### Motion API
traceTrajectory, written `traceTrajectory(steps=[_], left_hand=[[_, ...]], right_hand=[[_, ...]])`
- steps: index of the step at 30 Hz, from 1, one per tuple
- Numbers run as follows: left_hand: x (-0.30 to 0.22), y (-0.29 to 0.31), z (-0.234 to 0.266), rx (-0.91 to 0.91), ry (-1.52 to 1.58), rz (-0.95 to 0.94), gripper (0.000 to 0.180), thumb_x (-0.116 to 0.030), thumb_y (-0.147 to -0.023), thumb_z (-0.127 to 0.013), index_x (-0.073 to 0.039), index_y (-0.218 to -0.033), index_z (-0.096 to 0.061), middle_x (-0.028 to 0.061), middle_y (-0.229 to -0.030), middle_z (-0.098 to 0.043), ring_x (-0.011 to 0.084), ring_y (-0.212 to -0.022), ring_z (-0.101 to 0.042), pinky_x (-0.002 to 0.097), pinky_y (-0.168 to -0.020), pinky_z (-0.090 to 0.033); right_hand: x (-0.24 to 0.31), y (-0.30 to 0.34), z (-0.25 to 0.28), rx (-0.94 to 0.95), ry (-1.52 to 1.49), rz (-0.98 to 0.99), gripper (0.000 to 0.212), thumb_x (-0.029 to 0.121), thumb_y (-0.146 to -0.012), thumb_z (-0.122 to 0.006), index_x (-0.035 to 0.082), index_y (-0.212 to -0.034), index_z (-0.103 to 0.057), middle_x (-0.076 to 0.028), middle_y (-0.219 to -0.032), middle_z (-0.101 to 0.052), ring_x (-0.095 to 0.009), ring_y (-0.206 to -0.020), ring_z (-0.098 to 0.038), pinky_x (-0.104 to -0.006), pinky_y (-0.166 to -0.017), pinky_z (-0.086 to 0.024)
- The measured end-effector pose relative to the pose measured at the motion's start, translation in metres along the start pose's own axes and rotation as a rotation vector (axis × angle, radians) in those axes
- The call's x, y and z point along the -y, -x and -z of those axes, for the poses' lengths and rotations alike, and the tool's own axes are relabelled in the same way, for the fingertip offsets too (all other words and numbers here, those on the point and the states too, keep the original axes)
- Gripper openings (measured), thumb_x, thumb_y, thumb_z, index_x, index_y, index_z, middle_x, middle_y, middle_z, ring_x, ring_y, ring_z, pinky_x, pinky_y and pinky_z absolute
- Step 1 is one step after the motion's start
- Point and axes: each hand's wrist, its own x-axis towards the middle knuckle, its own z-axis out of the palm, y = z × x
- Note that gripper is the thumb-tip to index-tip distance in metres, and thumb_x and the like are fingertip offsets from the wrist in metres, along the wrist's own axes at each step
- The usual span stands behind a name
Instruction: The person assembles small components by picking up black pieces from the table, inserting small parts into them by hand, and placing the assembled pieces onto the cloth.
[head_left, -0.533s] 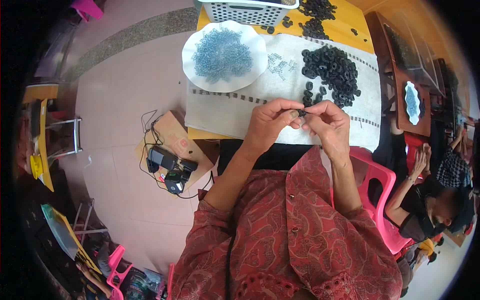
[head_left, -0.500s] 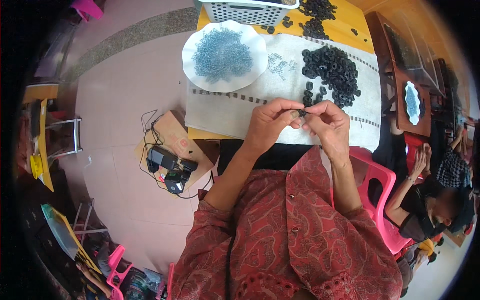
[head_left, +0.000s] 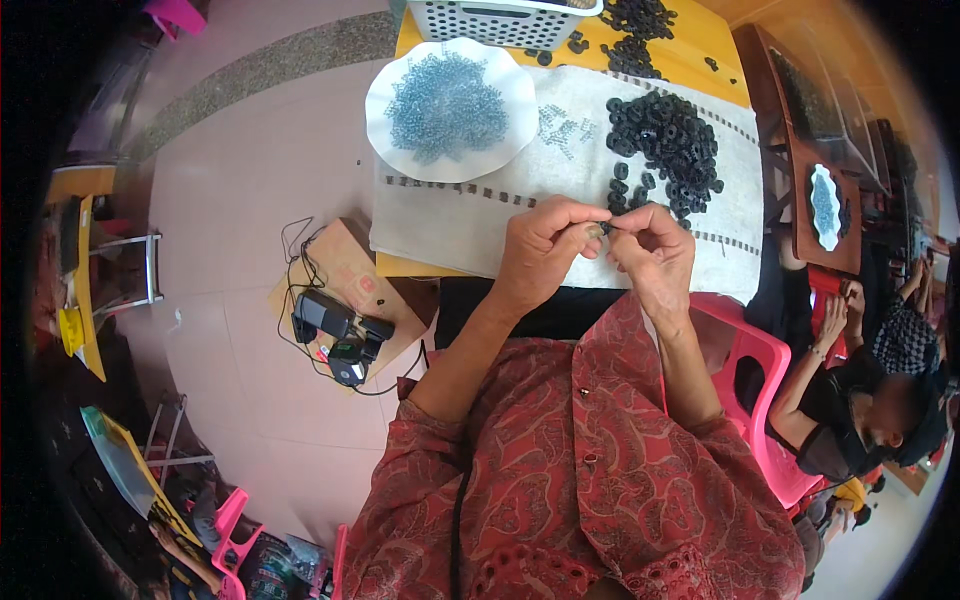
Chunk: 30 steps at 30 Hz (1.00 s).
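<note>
My left hand (head_left: 545, 250) and my right hand (head_left: 655, 262) meet above the near edge of a white cloth (head_left: 465, 225). Both are closed in a pinch around one small black part (head_left: 604, 229), mostly covered by fingertips. Just beyond them lies a heap of small black ring-shaped parts (head_left: 665, 145), a few strayed toward my fingers. A white wavy-rimmed plate (head_left: 522, 115) at the left carries a mound of tiny bluish, see-through or metallic coil-like pieces (head_left: 445, 105). Several similar pieces (head_left: 563, 130) are scattered on the cloth between plate and heap.
A white perforated basket (head_left: 490, 25) stands at the table's far edge, beside more black parts (head_left: 635, 55). On the floor at left, a cardboard box (head_left: 345, 265) bears black devices and cables (head_left: 330, 320). A pink chair (head_left: 760, 370) and another person (head_left: 850, 400) are at right.
Both hands stay pinched together, with small shifts of the fingers and the right wrist. The view has moved very slightly. At right, the other person's hands have shifted a little.
</note>
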Motion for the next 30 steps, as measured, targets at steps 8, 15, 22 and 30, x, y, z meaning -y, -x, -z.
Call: traceTrajectory(steps=[8,15,22,30], left_hand=[[-0.001,0.0,-0.001,-0.013,-0.062,-0.066,0.017,0.006,-0.088,-0.054,0.001,-0.1,-0.065,0.0049,-0.089,-0.061,0.0085,-0.071,-0.061,0.0212,-0.065,-0.05],[-0.005,-0.002,0.004,-0.025,0.025,-0.097,0.017,0.006,-0.087,-0.054,0.002,-0.098,-0.066,0.0062,-0.085,-0.061,0.0092,-0.069,-0.062,0.0212,-0.06,-0.051],[-0.007,-0.001,0.009,0.06,0.007,-0.047,0.017,0.006,-0.087,-0.053,0.003,-0.1,-0.065,0.0062,-0.087,-0.061,0.0094,-0.07,-0.061,0.0213,-0.063,-0.051],[-0.006,0.0,0.006,0.042,0.052,0.033,0.018,0.005,-0.088,-0.055,0.003,-0.103,-0.064,0.0049,-0.086,-0.063,0.0084,-0.072,-0.06,0.0215,-0.065,-0.05]], right_hand=[[-0.008,0.0,0.0,0.002,0.034,0.067,0.005,-0.004,-0.08,-0.06,0.0,-0.082,-0.063,0.0,-0.073,-0.061,-0.002,-0.065,-0.053,-0.0171,-0.057,-0.042],[0.005,-0.005,0.011,0.216,-0.123,0.001,0.011,-0.005,-0.086,-0.058,-0.003,-0.095,-0.065,-0.01,-0.084,-0.068,-0.013,-0.073,-0.065,-0.0243,-0.063,-0.054],[0.001,-0.013,0.024,0.352,-0.252,-0.106,0.011,-0.004,-0.087,-0.059,-0.004,-0.096,-0.065,-0.012,-0.084,-0.067,-0.016,-0.071,-0.066,-0.0258,-0.06,-0.055],[-0.001,-0.013,0.02,0.302,-0.154,-0.06,0.008,0.001,-0.087,-0.061,-0.004,-0.093,-0.064,-0.01,-0.078,-0.066,-0.012,-0.067,-0.063,-0.0231,-0.057,-0.052]])
